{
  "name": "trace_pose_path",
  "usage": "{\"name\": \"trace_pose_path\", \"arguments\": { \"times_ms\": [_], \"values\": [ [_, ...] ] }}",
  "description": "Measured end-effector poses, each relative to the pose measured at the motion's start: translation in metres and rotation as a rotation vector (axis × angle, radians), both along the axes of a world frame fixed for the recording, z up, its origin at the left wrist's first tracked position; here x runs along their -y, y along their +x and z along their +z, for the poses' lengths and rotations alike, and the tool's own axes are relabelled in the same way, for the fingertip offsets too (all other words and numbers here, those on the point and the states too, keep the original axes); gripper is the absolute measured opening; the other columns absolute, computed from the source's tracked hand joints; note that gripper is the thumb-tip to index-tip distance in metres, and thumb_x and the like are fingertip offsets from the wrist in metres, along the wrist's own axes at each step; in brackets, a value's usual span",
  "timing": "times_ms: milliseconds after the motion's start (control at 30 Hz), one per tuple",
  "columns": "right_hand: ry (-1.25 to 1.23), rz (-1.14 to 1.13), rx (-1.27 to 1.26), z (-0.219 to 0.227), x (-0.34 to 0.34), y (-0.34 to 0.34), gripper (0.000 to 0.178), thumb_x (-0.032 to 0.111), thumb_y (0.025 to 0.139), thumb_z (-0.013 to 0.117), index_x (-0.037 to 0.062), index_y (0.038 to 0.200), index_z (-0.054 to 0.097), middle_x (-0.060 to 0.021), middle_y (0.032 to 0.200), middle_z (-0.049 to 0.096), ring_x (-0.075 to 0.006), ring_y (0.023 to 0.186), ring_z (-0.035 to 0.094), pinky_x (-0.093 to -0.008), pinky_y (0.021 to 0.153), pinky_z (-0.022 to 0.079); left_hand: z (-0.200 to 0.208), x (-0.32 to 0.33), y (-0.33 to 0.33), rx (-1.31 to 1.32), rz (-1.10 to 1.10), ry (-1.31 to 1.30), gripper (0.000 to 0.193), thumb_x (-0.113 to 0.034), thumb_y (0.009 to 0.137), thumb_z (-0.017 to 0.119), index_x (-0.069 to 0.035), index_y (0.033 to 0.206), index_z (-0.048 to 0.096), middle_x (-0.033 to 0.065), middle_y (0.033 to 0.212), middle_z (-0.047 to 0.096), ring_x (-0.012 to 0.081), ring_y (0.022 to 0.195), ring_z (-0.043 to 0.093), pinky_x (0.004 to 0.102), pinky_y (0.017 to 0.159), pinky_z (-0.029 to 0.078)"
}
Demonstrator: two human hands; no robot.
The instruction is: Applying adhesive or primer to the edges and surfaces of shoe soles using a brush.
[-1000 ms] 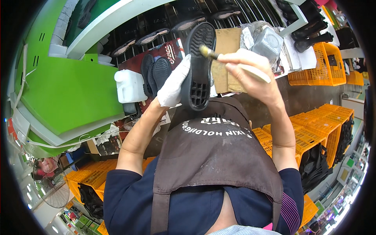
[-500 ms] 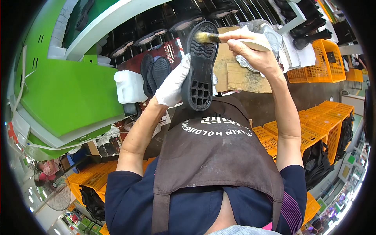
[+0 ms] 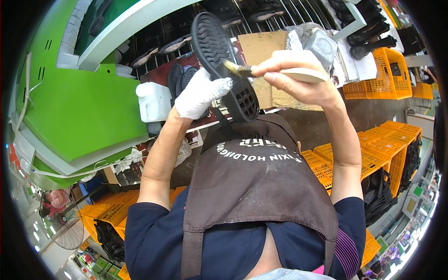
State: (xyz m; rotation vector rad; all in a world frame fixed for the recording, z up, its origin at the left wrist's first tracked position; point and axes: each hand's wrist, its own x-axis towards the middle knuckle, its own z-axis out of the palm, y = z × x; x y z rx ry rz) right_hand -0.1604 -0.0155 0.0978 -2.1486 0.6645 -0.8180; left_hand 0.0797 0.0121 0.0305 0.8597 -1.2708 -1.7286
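Plainly, gloved left hand (image 3: 198, 95) curled firmly round a black sole (image 3: 212, 39), right hand (image 3: 301, 77) pinched a brush (image 3: 245, 71), white lettering (image 3: 254, 157) crossed the brown apron (image 3: 259, 196).

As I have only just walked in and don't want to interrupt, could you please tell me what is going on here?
A person holds a black shoe sole in the white-gloved left hand, its treaded face toward the camera. The bare right hand grips a brush, its bristles at the middle of the sole; whether they touch it is hard to tell. To the left are a white jug and more black soles.
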Motion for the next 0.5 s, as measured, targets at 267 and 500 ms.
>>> {"name": "trace_pose_path", "arguments": {
  "times_ms": [267, 500],
  "values": [
    [0.103, 0.006, 0.007, -0.002, -0.021, -0.004, 0.013, 0.003, 0.08, 0.061, -0.0013, 0.09, 0.067, -0.0082, 0.068, 0.063, -0.0139, 0.057, 0.057, -0.0249, 0.054, 0.044, -0.006, 0.014, 0.018, -0.17, 0.114, 0.041, 0.054, -0.015, 0.074, 0.075, -0.001, 0.12, 0.05, 0.0061, 0.103, 0.062, 0.0113, 0.09, 0.059, 0.024, 0.078, 0.048],
    [0.342, -0.088, -0.071, 0.002, -0.021, -0.007, 0.013, 0.006, 0.083, 0.06, -0.0035, 0.09, 0.066, -0.007, 0.072, 0.065, -0.0092, 0.055, 0.058, -0.0217, 0.05, 0.046, 0.019, 0.007, 0.013, 0.293, 0.197, -0.363, 0.058, -0.022, 0.068, 0.08, -0.002, 0.116, 0.054, 0.0073, 0.104, 0.063, 0.0176, 0.094, 0.059, 0.0313, 0.087, 0.045]
  ]
}}
